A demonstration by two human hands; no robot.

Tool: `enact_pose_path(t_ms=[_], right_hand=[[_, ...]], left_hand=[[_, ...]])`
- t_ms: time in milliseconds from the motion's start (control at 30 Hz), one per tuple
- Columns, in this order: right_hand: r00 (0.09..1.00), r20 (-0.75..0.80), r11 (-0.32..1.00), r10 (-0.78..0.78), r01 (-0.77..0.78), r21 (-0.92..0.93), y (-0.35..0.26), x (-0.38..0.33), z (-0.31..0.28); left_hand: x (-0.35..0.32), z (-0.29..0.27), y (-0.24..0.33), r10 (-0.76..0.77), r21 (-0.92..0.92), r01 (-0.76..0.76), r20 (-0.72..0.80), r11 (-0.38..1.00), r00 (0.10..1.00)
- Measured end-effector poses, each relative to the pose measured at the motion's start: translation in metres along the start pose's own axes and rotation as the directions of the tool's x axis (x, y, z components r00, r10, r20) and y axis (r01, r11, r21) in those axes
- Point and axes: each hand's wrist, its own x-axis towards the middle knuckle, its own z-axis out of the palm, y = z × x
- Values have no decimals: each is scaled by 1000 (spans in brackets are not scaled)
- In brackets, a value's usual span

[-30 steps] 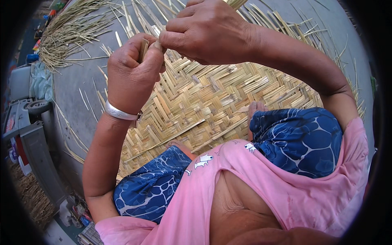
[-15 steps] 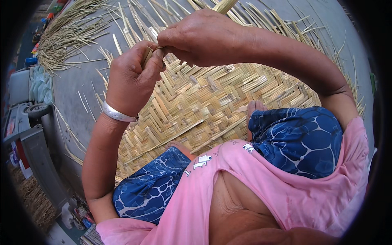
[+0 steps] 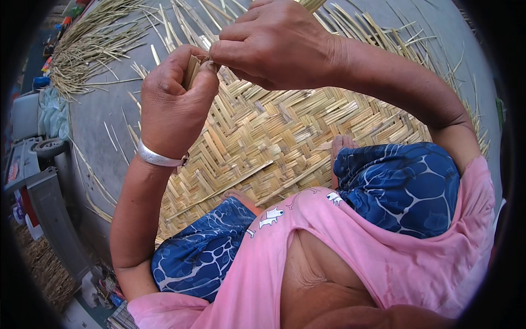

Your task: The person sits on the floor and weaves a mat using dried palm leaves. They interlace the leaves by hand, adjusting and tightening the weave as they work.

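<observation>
Strip, tan and flat, clamped by left fingers; right fingers together, their hold unclear.

From the wearer's head the one view looks steeply down and forward, close above the pink shirt on the near side, past the blue-clad knees and over the woven mat to grey floor at far right; its wide fisheye bends straight edges toward a dark round rim
</observation>
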Motion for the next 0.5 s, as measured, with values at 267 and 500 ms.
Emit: enact_pose_path(t_ms=[267, 500], right_hand=[[979, -171, 993, -112, 115, 8, 0, 5, -7], [948, 263, 927, 178, -251, 278, -2, 3, 4]], left_hand=[[-4, -14, 11, -170, -581, 290, 254, 761, 952], [-1, -10, -3, -190, -302, 241, 191, 922, 963]])
